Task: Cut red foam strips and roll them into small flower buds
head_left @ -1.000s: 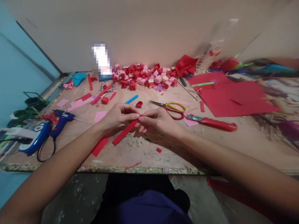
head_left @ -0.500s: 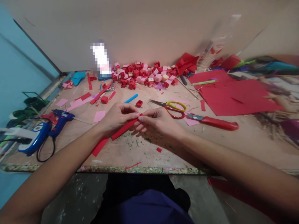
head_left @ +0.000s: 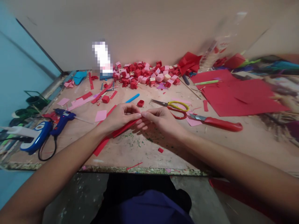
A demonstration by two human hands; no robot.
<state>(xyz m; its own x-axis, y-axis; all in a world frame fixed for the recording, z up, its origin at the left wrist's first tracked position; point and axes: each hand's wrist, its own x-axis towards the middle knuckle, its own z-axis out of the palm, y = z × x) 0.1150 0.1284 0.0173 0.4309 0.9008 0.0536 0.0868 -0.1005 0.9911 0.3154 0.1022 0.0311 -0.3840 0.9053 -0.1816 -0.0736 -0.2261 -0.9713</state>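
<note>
My left hand (head_left: 121,115) and my right hand (head_left: 158,121) meet over the middle of the worktable (head_left: 140,149). Both pinch the upper end of a long red paper strip (head_left: 123,128), which slants down to the left under my left wrist. A second red strip (head_left: 100,147) lies flat on the board below it. A small red folded piece (head_left: 140,103) rests just beyond my fingers, next to a blue stick (head_left: 132,98).
Yellow-handled scissors (head_left: 174,108) and a red-handled knife (head_left: 218,123) lie right of my hands. Red paper sheets (head_left: 235,96) cover the right side. A heap of small red and pink cubes (head_left: 144,76) sits at the back. A blue glue gun (head_left: 61,119) lies left.
The red strip has slid up through my fingers, so less of it hangs out to the lower left. My hands stay together in the same spot.
</note>
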